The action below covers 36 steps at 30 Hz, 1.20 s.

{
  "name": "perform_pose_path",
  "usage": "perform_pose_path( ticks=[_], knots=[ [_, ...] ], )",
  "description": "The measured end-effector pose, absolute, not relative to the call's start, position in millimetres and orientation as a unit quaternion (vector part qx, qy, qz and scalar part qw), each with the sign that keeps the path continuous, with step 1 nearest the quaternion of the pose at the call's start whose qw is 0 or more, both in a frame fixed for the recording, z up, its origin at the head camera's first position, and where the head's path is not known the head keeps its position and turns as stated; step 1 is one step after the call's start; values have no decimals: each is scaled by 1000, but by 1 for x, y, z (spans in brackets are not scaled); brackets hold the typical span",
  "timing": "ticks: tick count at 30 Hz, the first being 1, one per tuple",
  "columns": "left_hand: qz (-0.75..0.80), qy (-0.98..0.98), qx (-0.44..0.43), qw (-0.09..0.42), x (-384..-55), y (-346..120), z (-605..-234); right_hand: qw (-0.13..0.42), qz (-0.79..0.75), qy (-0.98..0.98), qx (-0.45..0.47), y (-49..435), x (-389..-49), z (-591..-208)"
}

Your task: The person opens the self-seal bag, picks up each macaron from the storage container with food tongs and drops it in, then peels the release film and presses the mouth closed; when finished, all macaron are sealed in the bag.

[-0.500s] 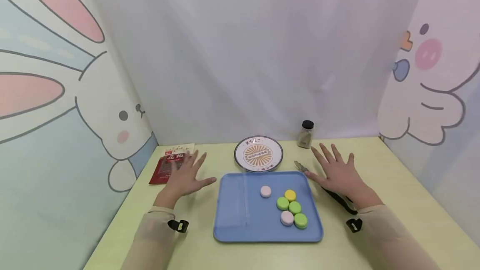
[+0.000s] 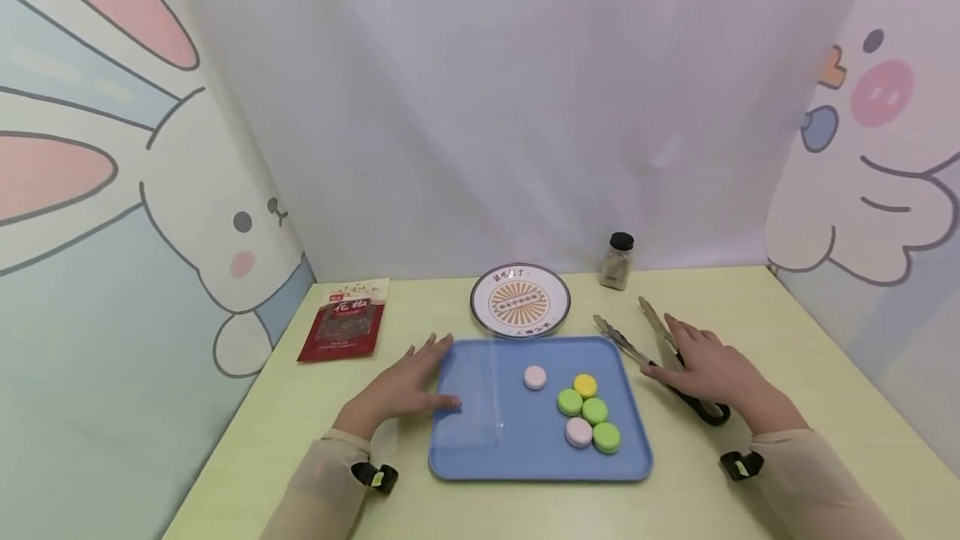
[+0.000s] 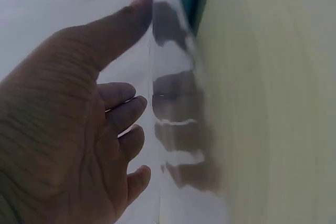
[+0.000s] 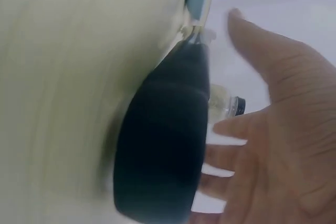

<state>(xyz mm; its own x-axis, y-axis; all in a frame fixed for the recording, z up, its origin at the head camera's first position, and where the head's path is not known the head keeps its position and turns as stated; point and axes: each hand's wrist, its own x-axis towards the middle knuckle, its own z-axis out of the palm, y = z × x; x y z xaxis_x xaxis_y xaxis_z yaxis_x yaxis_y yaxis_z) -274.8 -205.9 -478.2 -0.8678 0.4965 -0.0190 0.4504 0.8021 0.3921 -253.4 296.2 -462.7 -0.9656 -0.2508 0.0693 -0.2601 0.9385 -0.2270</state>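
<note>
My left hand, fingers extended and thumb apart, hovers at the left edge of a blue tray. A clear, glossy sheet-like thing overlaps the tray's left part; in the left wrist view the fingers are mirrored on its shiny surface. Several macarons lie on the tray: a yellow one, green ones and pale pink ones. Over the tongs on the right, my right hand spreads its thumb from its fingers. Their black handle stands beside the open palm.
Behind the tray sits a round patterned plate. A small jar with a black lid stands at the back right. A red packet lies back left. White cloth and cartoon-printed panels surround the table.
Both hands have lowered. The left moved right to the tray's edge, uncovering the red packet; the right moved right and down over the tongs. The view shifted slightly.
</note>
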Motion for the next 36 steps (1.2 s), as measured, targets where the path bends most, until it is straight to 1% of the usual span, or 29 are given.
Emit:
perform_pose_path(
  ticks=[2, 4, 7, 11, 16, 20, 22, 24, 27, 30, 33, 36],
  knots=[
    [187, 946, 256, 68, -275, -205, -482, 8, 126, -983, 130, 295, -254, -465],
    [183, 944, 266, 63, -276, -205, -485, 8, 136, -982, 130, 296, -256, -469],
    [192, 940, 278, 51, -278, -203, -488, 20, 157, -979, 127, 297, -261, -477],
    [241, 926, 289, 32, -283, -199, -491, 45, 179, -975, 127, 299, -267, -487],
    [306, 907, 287, -21, -287, -199, -499, 77, 189, -971, 126, 300, -270, -493],
    [349, 896, 268, -60, -288, -199, -503, 104, 187, -968, 132, 302, -272, -494],
    [356, 895, 257, -82, -289, -197, -500, 116, 192, -963, 151, 302, -273, -492],
    [351, 895, 252, -111, -288, -194, -493, 115, 204, -955, 181, 298, -273, -485],
    [325, 894, 261, -165, -287, -192, -482, 94, 228, -939, 238, 287, -271, -470],
    [293, 892, 275, -205, -284, -191, -474, 62, 211, -933, 284, 269, -269, -454],
    [273, 891, 286, -225, -282, -189, -471, 19, 168, -937, 306, 249, -270, -444],
    [263, 889, 294, -231, -281, -186, -471, -16, 132, -939, 316, 234, -272, -440]
  ],
)
